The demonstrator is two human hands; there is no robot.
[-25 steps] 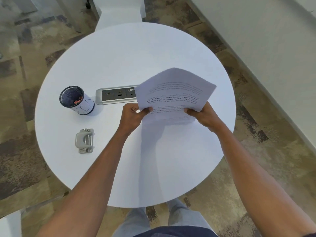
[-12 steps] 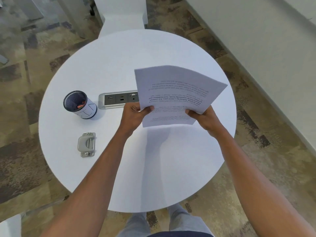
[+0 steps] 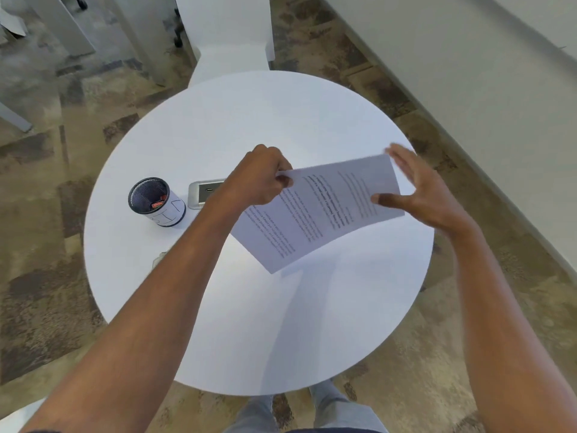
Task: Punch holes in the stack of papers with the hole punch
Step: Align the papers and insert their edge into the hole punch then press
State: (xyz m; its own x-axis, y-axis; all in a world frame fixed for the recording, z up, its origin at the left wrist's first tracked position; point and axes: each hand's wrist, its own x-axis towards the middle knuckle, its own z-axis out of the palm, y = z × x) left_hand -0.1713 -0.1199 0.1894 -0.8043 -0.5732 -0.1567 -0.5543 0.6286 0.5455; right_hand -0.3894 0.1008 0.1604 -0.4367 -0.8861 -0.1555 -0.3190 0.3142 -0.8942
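The stack of papers (image 3: pixel 315 214), white with printed text, is held tilted above the round white table (image 3: pixel 281 323). My left hand (image 3: pixel 259 179) pinches its far left corner. My right hand (image 3: pixel 421 192) cups the right edge, thumb on the printed face and fingers spread behind it. The grey metal hole punch (image 3: pixel 157 260) lies on the table's left side; only a sliver shows past my left forearm, well away from both hands.
A dark mesh pen cup (image 3: pixel 156 201) stands on the table's left side, with a silver power socket panel (image 3: pixel 203 193) beside it. A white chair (image 3: pixel 231 35) sits beyond the far edge. A white wall (image 3: pixel 468 73) runs along the right.
The stack has turned from upright, facing away, to lying tilted with text up. My left hand moved up to its far corner and my right hand shifted to the right edge.
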